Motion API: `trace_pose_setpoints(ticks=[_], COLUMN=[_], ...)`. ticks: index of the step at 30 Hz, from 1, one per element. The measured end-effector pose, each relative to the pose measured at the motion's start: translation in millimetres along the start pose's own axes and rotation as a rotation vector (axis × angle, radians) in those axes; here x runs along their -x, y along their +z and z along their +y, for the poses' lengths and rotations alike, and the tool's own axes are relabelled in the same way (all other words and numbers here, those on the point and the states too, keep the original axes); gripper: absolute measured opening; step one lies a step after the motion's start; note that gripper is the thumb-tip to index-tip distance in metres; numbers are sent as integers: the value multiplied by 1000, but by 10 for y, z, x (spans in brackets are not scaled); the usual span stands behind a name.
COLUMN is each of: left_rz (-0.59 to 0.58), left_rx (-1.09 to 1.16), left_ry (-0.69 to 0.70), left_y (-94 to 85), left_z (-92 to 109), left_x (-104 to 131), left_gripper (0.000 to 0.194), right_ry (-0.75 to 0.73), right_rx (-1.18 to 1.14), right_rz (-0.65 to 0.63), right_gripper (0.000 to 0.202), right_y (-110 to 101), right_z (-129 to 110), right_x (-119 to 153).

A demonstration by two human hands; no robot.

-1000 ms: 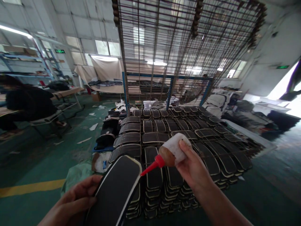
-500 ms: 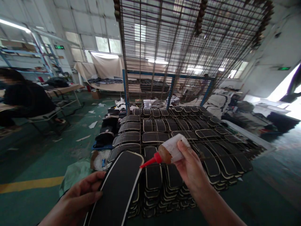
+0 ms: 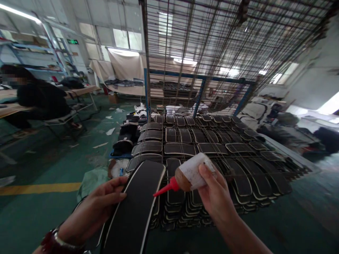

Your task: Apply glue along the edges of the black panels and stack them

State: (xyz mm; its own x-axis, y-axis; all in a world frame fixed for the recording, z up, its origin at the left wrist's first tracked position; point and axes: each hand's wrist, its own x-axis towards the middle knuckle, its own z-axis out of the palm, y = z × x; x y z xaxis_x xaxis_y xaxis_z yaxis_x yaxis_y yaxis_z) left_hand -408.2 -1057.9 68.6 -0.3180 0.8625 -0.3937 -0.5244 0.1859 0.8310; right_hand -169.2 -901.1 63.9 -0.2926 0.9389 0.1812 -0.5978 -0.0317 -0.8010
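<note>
A long black panel point(image 3: 135, 208) with a pale edge stands tilted at the bottom centre. My left hand point(image 3: 97, 204) grips its left edge between thumb and fingers. In my right hand point(image 3: 214, 187) is a squeeze bottle point(image 3: 194, 171), brownish at the neck and whitish behind, with a red pointed nozzle point(image 3: 166, 187). The nozzle points left, and its tip is at the panel's right edge. Behind both hands, many similar black pads point(image 3: 180, 149) lie in rows and stacks.
A wire rack point(image 3: 201, 46) rises behind the pads on a blue frame. To the left, a person point(image 3: 42, 98) sits at a table point(image 3: 82, 91). Green cloth point(image 3: 92, 181) lies beside my left hand. White bundles point(image 3: 255, 113) are piled at the right.
The nozzle tip has moved down along the panel's right edge. The view has shifted, so the seated person and the rack appear further right. Both hands keep their holds.
</note>
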Motion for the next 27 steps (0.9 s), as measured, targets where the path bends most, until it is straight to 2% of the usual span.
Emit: trace_pose_setpoints(ticks=[10,15,19,27], left_rz=[77,131,102,159], left_rx=[16,2,-15,47], left_ry=[8,37,54,86], left_y=[31,17,-2,35], left_z=[88,157,207,326], left_x=[-88,-124,-156,-128], left_gripper=[36,33,32,24], right_ry=[22,16,-1,-27], right_rx=[19,-11,-3,19], right_rz=[-70,-199,-285,-312], right_gripper=[38,37,42,50], right_y=[50,64,69,72], right_z=[38,16,-17,-26], right_x=[140,202,263,332])
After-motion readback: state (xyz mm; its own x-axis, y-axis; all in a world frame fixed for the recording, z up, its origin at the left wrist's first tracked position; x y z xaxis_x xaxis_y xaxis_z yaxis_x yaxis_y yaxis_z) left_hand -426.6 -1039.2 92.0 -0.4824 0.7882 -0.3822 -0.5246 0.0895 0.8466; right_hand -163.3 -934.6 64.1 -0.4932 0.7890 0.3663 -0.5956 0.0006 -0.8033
